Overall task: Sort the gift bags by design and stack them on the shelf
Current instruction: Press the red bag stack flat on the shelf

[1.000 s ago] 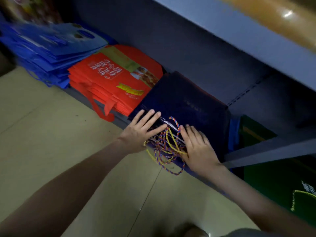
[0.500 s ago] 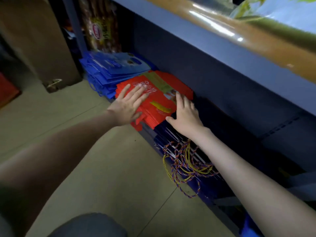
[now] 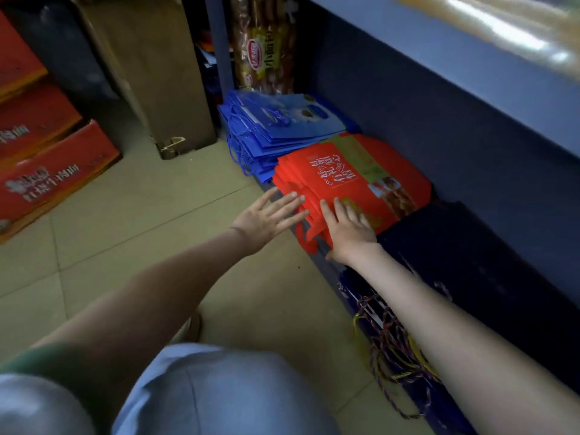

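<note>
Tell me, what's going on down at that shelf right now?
Left hand open, flat at the front edge of the red bag stack. Right hand open, resting on top. Blue stack beyond, dark navy stack nearer. Nothing in the way.

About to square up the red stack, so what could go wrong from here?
The red bags overhang the shelf's front edge, handles drooping; a push from the left hand or right hand could slide top bags onto the blue stack. The right forearm crosses the navy bags' cords and may snag them.
</note>
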Motion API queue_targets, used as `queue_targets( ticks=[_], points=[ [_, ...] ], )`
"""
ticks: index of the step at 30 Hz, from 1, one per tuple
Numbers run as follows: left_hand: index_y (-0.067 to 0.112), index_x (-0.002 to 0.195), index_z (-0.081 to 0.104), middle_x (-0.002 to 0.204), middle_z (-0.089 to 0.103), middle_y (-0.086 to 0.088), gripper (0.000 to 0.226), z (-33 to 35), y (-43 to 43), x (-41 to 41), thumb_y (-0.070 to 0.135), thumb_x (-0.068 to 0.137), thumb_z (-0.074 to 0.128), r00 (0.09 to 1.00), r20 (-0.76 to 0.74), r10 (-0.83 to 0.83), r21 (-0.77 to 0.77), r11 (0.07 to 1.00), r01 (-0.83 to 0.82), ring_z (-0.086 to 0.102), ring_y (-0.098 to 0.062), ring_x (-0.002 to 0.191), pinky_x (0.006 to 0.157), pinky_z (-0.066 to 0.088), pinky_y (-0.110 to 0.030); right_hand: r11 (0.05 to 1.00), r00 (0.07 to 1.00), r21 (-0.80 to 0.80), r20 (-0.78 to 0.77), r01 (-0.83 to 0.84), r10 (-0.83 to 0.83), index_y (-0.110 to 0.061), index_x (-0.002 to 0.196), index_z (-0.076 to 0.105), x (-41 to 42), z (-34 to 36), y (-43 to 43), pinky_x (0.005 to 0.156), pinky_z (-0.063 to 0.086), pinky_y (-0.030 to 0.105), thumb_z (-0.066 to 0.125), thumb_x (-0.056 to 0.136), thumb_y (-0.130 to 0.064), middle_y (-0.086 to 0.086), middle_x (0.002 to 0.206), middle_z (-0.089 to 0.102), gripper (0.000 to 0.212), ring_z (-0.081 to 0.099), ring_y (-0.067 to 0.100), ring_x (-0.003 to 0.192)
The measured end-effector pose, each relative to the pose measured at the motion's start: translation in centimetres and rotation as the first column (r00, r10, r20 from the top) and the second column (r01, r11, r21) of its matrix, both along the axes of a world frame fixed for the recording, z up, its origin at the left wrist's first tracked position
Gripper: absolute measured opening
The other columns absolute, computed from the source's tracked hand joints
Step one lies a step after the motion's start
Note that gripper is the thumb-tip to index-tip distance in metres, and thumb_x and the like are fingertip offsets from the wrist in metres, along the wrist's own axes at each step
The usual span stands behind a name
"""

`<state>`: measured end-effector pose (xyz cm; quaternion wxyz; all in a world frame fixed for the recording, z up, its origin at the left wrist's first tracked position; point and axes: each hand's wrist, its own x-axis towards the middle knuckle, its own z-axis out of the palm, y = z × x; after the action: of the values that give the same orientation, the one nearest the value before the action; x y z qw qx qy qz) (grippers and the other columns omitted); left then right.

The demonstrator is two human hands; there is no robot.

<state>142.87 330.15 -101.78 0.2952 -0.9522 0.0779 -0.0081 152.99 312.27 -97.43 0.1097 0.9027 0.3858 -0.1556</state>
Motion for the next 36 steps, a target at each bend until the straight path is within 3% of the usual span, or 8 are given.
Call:
queue_targets(
  ticks=[3,5,9,15,19,25,28,36],
  points=[
    [0.025,0.146,0.031,0.150,0.037,0.004,0.057,-1.6,0.6,3.1,0.026,0.090,0.037,0.985,0.012,-0.169,0.049,0.984,0.169,0.032,-0.016,0.139,0.115,0.013,-0.044,0.996,0.992,-0.036,0.084,-0.087,0.090,-0.023,0.151,-0.005,-0.2,-1.9,0.8,0.116,-0.006,0.041,0.069,0.081,-0.042,0.006,0.158,-0.019,0.104,-0.015,0.026,0.145],
    [0.029,0.098,0.074,0.105,0.071,0.008,0.026,-2.3,1.6,4.8,0.031,0.075,0.063,0.944,0.020,-0.329,0.004,0.944,0.329,0.063,-0.012,0.109,0.108,0.036,-0.039,0.990,0.985,-0.070,0.113,-0.126,0.133,-0.027,0.152,0.003,-0.1,-3.2,1.6,0.115,-0.010,0.043,0.065,0.083,-0.044,0.005,0.157,-0.019,0.094,-0.016,0.026,0.145],
    [0.017,0.052,0.062,0.047,0.057,0.003,0.022,-3.3,5.6,6.2,0.031,0.061,0.075,0.867,0.058,-0.496,-0.233,0.837,0.494,0.060,-0.018,0.046,0.058,0.054,-0.024,0.998,0.997,-0.046,0.064,-0.045,0.048,-0.024,0.145,0.026,0.6,-4.2,2.5,0.116,-0.003,0.045,0.050,0.094,-0.038,-0.002,0.159,-0.011,0.057,-0.015,0.024,0.145],
    [0.015,0.087,0.044,0.054,0.057,-0.006,0.034,-1.1,10.8,8.1,0.048,0.090,0.037,0.814,0.322,-0.483,-0.547,0.607,0.576,0.057,-0.024,0.044,0.040,0.042,-0.025,0.977,0.940,0.199,0.340,-0.082,0.009,-0.008,0.094,0.065,3.1,-1.9,3.5,0.069,0.053,0.042,0.083,0.059,-0.012,0.006,0.108,0.063,0.039,0.053,0.032,0.107],
    [0.014,0.116,0.043,0.091,0.067,-0.012,0.040,1.0,12.3,11.0,0.042,0.102,0.017,0.861,0.359,-0.361,-0.715,0.487,0.502,0.066,-0.029,0.065,0.044,0.051,-0.033,0.929,0.860,0.354,0.502,-0.109,-0.091,-0.007,0.106,0.047,4.6,-0.7,3.3,0.074,0.055,0.045,0.061,0.075,-0.005,0.014,0.115,0.052,0.034,0.041,0.033,0.108],
    [0.010,0.144,0.031,0.146,0.037,-0.020,0.079,2.5,10.0,16.3,0.044,0.081,0.061,0.805,0.448,-0.388,-0.604,0.532,0.593,0.030,-0.031,0.135,0.113,0.023,-0.044,0.897,0.928,0.441,0.348,-0.038,-0.131,-0.017,0.131,0.037,5.8,1.0,2.8,0.099,0.036,0.058,0.056,0.068,0.019,0.012,0.149,0.016,0.075,0.017,0.037,0.136],
    [0.016,0.147,0.026,0.150,0.033,-0.017,0.094,2.9,8.7,18.6,0.049,0.071,0.071,0.799,0.427,-0.424,-0.515,0.612,0.600,0.028,-0.031,0.140,0.112,0.017,-0.053,0.929,0.977,0.369,0.181,0.038,-0.112,-0.026,0.136,0.036,6.0,1.9,2.7,0.105,0.031,0.051,0.056,0.068,0.020,0.009,0.154,0.012,0.085,0.011,0.032,0.140],
    [0.011,0.117,0.066,0.116,0.067,-0.009,0.053,2.4,9.2,18.6,0.042,0.083,0.039,0.787,0.188,-0.588,-0.476,0.646,0.597,0.060,-0.024,0.115,0.101,0.034,-0.059,0.979,0.971,0.121,-0.194,0.163,-0.137,-0.054,0.136,-0.013,5.6,3.9,1.3,0.118,0.014,0.033,0.045,0.095,-0.005,-0.005,0.160,-0.006,0.086,0.005,0.019,0.146]
  ],
)
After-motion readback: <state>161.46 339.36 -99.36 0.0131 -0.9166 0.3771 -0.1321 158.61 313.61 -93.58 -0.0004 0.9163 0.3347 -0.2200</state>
